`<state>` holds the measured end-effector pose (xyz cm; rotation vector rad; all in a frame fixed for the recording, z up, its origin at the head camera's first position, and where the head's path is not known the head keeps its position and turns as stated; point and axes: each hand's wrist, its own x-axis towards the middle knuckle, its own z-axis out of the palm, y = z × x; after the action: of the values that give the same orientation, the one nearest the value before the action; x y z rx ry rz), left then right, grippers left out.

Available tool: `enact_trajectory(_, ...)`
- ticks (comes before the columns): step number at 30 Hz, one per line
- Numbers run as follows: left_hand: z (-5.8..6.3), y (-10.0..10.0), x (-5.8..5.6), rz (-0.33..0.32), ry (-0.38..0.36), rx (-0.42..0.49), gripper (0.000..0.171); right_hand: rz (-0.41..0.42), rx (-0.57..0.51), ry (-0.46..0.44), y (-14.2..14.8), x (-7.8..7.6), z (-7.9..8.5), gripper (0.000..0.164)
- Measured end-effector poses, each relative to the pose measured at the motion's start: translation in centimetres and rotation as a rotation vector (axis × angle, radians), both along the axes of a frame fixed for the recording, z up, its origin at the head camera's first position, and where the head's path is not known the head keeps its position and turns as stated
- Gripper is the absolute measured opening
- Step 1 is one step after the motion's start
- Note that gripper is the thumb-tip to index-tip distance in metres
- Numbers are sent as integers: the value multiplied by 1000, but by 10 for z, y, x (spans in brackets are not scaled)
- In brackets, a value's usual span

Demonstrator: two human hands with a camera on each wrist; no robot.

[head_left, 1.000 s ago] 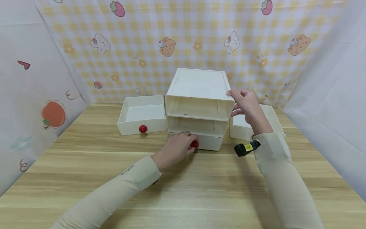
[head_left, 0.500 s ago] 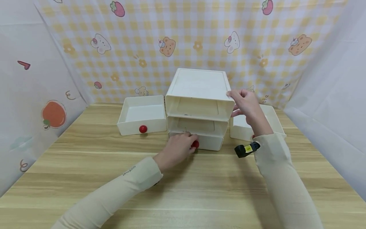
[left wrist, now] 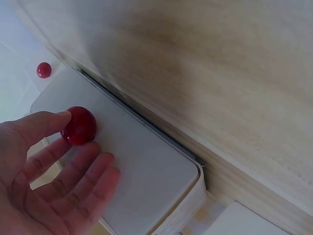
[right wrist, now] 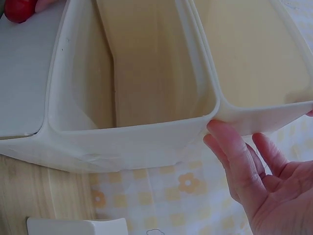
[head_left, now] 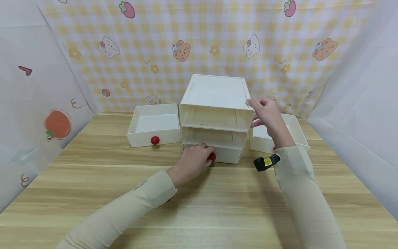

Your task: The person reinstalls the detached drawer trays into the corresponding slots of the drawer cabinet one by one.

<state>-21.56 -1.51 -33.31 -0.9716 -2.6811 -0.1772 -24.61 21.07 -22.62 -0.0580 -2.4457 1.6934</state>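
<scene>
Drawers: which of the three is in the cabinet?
The bottom drawer, its knob held by the left hand; the left drawer and right drawer sit outside.

In the head view the left fingers (head_left: 210, 149) partly hide the gripped red knob (head_left: 212, 157), and sleeve lettering (head_left: 140, 185) is illegibly small.

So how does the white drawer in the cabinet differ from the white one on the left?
The white bottom drawer sits inside the white boxy cabinet; the white left drawer lies on the wooden table. The left hand holds the bottom drawer's round red knob; no hand touches the left drawer's red knob. Both are white.
</scene>
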Motion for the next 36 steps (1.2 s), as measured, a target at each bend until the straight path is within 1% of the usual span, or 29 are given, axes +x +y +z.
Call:
enact_trajectory(3,1,1,1,5,-8,0,21,4,2,3,1,1,0,34)
enact_trajectory(8,3,-1,1,-1,-49,7,23,17,-5,5,2,2,1,34)
enact_trajectory(11,4,-5,3,-30,-91,41,25,10,0,0,2,2,0,33)
enact_trajectory(14,7,-12,5,-51,-150,94,28,3,0,-2,2,2,0,33)
enact_trajectory(17,11,-21,7,-30,-214,128,31,16,-3,1,2,1,0,33)
enact_trajectory(20,14,-34,8,6,-253,150,31,34,-2,2,3,1,0,33)
enact_trajectory(22,15,-44,7,27,-258,167,29,41,-1,3,3,1,0,33)
enact_trajectory(24,17,-54,4,46,-238,172,26,40,-2,1,3,0,-1,33)
enact_trajectory(28,21,-76,-1,81,-220,208,21,35,-3,-7,3,1,-2,32)
enact_trajectory(29,22,-82,-2,86,-201,213,19,35,-3,-9,3,1,-2,32)
enact_trajectory(30,23,-88,-4,98,-202,221,18,35,-3,-9,3,0,-2,32)
enact_trajectory(33,27,-106,-11,138,-182,227,16,37,-5,-7,4,0,-1,32)
enact_trajectory(36,29,-123,-21,196,-168,236,16,36,-5,-2,4,-1,-1,32)
